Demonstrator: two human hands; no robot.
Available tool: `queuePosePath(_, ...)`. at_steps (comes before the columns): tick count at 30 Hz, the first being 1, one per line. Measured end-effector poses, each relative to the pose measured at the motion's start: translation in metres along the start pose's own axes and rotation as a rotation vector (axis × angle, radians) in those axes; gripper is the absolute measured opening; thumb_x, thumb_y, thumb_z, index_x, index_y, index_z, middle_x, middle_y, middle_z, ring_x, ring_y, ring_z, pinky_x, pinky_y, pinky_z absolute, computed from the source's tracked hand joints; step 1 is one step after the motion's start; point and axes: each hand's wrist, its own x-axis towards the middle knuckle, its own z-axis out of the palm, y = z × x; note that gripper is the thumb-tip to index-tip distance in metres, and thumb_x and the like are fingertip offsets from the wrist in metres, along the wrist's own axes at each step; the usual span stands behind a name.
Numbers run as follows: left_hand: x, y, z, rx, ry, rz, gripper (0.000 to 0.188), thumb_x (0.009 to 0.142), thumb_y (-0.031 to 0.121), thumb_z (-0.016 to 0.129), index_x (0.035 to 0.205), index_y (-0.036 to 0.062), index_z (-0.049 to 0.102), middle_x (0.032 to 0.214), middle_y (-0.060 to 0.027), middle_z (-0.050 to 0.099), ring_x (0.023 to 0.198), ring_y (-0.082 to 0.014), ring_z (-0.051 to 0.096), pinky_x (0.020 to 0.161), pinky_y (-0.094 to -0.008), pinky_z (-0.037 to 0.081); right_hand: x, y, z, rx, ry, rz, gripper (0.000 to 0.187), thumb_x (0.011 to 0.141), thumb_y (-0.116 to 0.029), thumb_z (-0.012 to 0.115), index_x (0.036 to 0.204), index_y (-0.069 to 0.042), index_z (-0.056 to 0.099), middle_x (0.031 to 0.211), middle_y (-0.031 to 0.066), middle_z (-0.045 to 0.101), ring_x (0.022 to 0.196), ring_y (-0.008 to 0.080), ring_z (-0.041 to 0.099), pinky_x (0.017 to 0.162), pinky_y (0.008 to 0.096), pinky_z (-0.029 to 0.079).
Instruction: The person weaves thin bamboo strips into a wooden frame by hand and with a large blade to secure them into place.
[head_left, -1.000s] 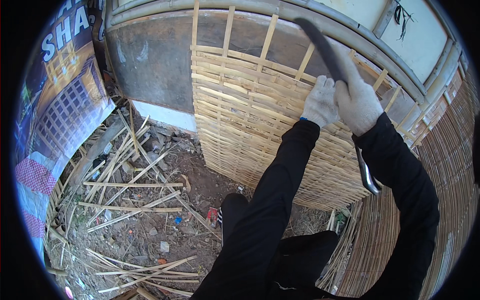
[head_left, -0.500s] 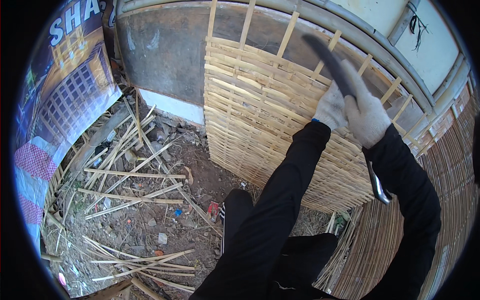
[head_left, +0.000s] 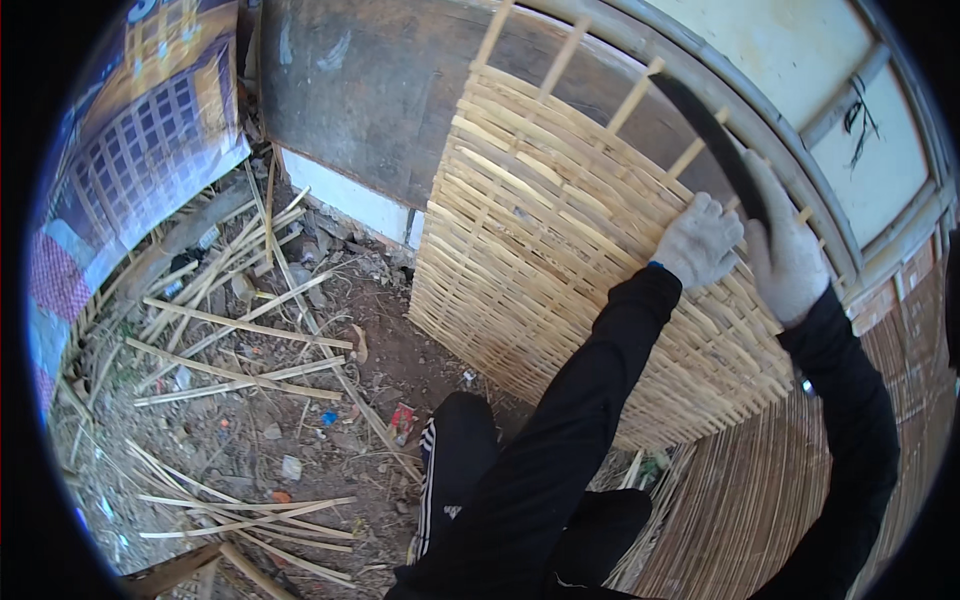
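Note:
A woven bamboo panel (head_left: 545, 235) leans tilted before me, with bare upright slats (head_left: 632, 104) standing out of its top edge. My left hand (head_left: 697, 242), in a pale knitted glove, is closed over the panel's upper right edge, its fingers curled round the weave and slat ends. In my gloved right hand (head_left: 790, 265) is a curved machete (head_left: 712, 135) with a dark blade. The blade points up and left, its tip beside the top of one upright slat. My right palm hides the machete's handle.
Behind the panel stands a dark board wall (head_left: 350, 110) under a bent bamboo rail (head_left: 690, 45). Loose bamboo strips (head_left: 240, 375) and litter cover the ground at left. A printed banner (head_left: 160, 130) hangs far left. Thin-stick matting (head_left: 740, 500) lies at right.
My right hand has moved right and a little down with the machete. The hands have drawn apart, and the left now shows whole on the panel's edge. The view has shifted slightly.

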Motion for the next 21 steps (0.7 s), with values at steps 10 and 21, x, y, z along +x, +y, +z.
queuePosePath(10, 0.011, -0.008, 0.01, -0.035, 0.257, 0.029, 0.022, 0.089, 0.033, 0.063, 0.101, 0.0146, 0.069, 0.098, -0.0023, 0.064, 0.102, -0.0198, 0.058, 0.098, -0.0376, 0.037, 0.222, -0.065, -0.064, -0.679, -0.079, -0.756, 0.045, 0.101, -0.008, 0.052, 0.145, -0.01, 0.051, 0.124, 0.0194, 0.064, 0.111, 0.0362, 0.063, 0.099, 0.0415, 0.05)
queuePosePath(21, -0.002, -0.021, 0.032, 0.102, 0.346, -0.065, 0.017, 0.092, 0.02, 0.057, 0.1, 0.014, 0.07, 0.097, -0.0033, 0.065, 0.103, -0.0199, 0.059, 0.101, -0.0373, 0.037, 0.057, 0.053, 0.204, -1.109, 0.325, 0.501, 0.042, 0.091, -0.008, 0.053, 0.133, -0.017, 0.057, 0.098, 0.0174, 0.07, 0.092, 0.0373, 0.065, 0.084, 0.0456, 0.054)
